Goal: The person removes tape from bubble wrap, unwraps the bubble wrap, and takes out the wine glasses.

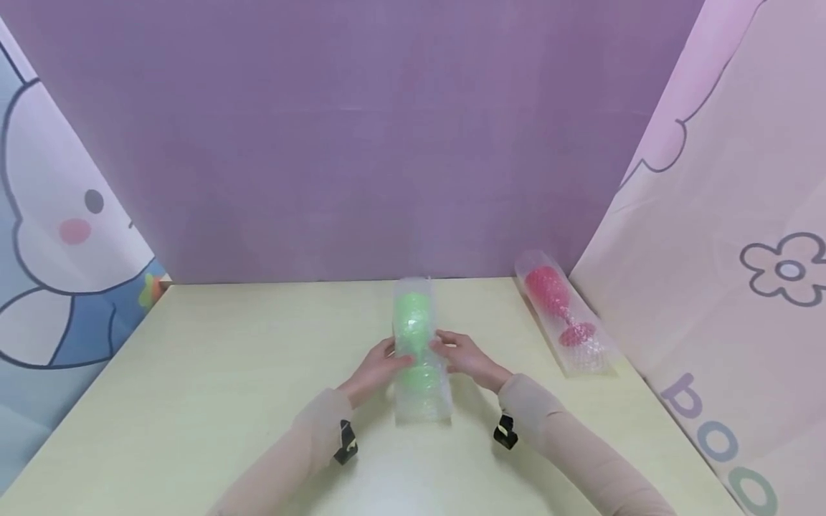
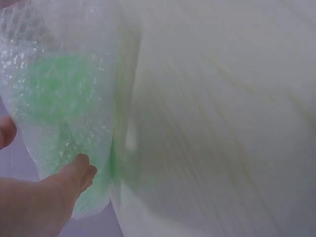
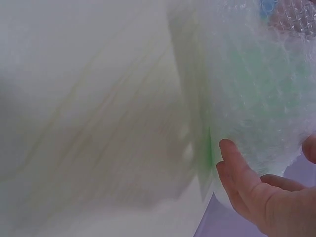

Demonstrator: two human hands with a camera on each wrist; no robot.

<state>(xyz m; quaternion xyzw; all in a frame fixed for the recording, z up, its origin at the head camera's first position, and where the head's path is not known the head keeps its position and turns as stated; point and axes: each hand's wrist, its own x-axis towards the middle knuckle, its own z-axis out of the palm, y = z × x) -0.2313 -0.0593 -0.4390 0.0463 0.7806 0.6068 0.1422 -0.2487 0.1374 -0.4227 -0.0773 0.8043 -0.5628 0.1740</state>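
A green goblet-shaped item (image 1: 414,315) sits inside a clear bubble-wrap bag (image 1: 422,412) in the middle of the table; the wrap blurs its details. My left hand (image 1: 377,369) holds the bag's left side, its thumb over the top face. From the right side my right hand (image 1: 474,360) holds it too, thumb on the wrap. Close up, the left wrist view has the left hand (image 2: 59,192) against the wrapped green item (image 2: 59,89). In the right wrist view, fingers of the right hand (image 3: 266,197) lie along the bag's edge. The bag's underside is hidden.
A red goblet (image 1: 547,290) in another bubble-wrap bag lies at the table's right back, by the printed right-hand curtain (image 1: 697,287). A purple panel (image 1: 387,143) rises behind the pale wooden table (image 1: 226,373). A cartoon-printed curtain (image 1: 58,287) hangs at left.
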